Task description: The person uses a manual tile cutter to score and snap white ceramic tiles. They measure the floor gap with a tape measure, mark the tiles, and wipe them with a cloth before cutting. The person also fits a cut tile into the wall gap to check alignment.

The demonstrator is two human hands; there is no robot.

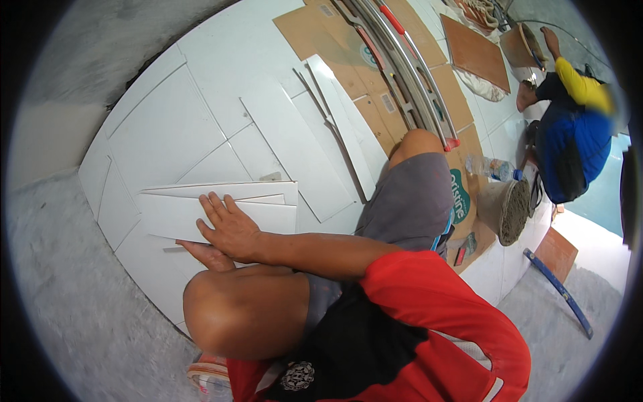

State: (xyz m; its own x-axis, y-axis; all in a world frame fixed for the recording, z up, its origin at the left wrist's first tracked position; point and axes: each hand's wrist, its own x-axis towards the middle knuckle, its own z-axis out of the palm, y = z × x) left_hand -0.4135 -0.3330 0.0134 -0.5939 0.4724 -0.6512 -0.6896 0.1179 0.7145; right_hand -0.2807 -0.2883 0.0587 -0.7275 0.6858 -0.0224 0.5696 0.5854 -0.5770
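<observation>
Right hand (231, 224) lies splayed and palm-down at nine o'clock on overlapping white tile pieces (271, 218), pressing rather than grasping; left hand cannot be made out reliably, state undetermined. Step judged as steadying or lining up the pieces; the next move likely calls for even pressure, railed tile cutter (398, 60) standing at one o'clock.

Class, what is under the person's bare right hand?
White flat tile pieces show around the bare right hand; the surface under its palm and fingers is covered and cannot be seen.
</observation>
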